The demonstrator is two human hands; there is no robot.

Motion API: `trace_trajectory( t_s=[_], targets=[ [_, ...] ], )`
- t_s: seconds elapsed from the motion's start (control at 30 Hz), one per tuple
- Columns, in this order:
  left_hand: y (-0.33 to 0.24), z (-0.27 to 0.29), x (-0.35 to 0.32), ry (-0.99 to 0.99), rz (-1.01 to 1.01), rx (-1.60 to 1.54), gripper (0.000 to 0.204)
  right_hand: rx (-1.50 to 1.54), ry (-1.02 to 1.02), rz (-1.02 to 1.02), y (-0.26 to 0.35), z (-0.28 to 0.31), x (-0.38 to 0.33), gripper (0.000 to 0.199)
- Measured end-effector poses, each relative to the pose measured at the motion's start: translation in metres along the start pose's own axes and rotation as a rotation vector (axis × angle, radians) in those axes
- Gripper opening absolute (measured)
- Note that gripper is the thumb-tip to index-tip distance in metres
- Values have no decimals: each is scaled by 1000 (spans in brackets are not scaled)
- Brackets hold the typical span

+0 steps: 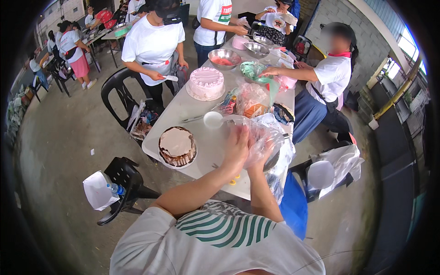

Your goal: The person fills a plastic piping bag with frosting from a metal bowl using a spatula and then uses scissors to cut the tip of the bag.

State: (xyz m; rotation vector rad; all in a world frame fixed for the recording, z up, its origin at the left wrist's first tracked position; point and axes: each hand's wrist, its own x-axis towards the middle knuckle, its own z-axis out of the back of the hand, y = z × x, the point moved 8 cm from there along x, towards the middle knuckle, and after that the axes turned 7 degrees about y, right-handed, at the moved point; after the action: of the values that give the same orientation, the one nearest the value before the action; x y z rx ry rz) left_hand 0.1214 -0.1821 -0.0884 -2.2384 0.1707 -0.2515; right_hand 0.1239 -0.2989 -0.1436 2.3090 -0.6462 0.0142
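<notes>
Over the near end of the table, both my hands are at a crumpled clear plastic bag (pixel 266 137). My left hand (pixel 237 145) is closed on the bag's left side, its fingers pointing up and partly blurred. Beneath the bag, my right hand (pixel 259 164) grips its lower right part; some of those fingers are hidden by the plastic. A round cake with chocolate drips (pixel 177 144) sits on a white board to the left of my hands. Just beyond my left hand is a small white cup (pixel 212 120). Yellow handles (pixel 234 179) show on the table below my wrists.
Farther up the white table (pixel 176 110) stand a pink frosted cake (pixel 206 82), metal bowls (pixel 224 59) and a bowl of green frosting (pixel 253 69). Several people work around it. Black chairs flank the table; one at left (pixel 126 181) holds a bottle (pixel 116 188).
</notes>
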Motion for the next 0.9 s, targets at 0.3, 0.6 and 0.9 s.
trace_trajectory(
  t_s=[0.3,0.6,0.9],
  targets=[
    [-30,2,5,154,244,290,42,-872,224,-122,37,1,8,27],
    [1,-5,-4,239,289,-146,29,-1077,164,-121,6,-4,1,24],
    [-4,24,4,65,67,70,35,-1249,387,128,18,-8,-11,31]
  ],
)
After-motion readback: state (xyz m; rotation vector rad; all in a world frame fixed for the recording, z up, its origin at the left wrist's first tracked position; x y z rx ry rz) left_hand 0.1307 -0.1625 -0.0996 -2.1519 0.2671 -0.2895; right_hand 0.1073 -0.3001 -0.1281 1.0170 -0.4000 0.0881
